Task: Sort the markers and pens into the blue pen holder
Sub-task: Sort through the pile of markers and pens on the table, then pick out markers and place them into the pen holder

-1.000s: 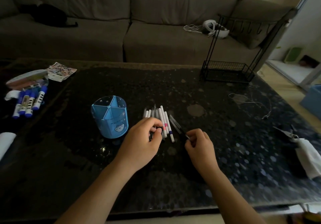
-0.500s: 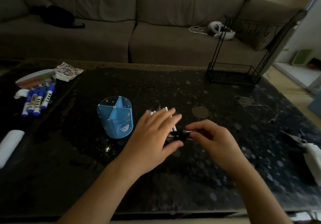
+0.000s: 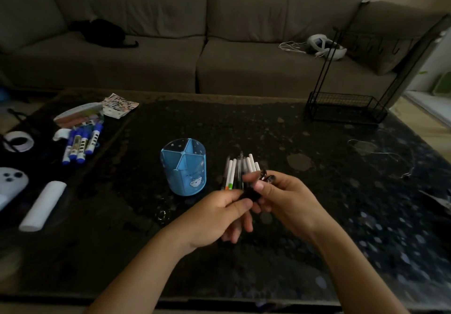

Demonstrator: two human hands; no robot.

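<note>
The blue pen holder (image 3: pixel 183 167) stands upright in the middle of the dark table, its divided compartments showing nothing inside. Right of it lies a row of thin white and dark pens (image 3: pixel 238 171). Both hands meet just in front of that row. My left hand (image 3: pixel 219 212) and my right hand (image 3: pixel 284 198) pinch a dark pen (image 3: pixel 253 191) between them, its far end poking up by my right fingertips. Several blue markers (image 3: pixel 81 143) lie at the far left of the table.
A white cylinder (image 3: pixel 42 206), a white controller (image 3: pixel 11 183) and a tape roll (image 3: pixel 18 141) lie at the left. Paper packets (image 3: pixel 97 112) sit behind the markers. A black wire rack (image 3: pixel 346 106) stands at the back right, a thin cord (image 3: pixel 380 152) beside it. A sofa runs behind.
My right hand has lifted a dark pen off the table from beside the row, and my left hand has left the row and closed on the same pen.
</note>
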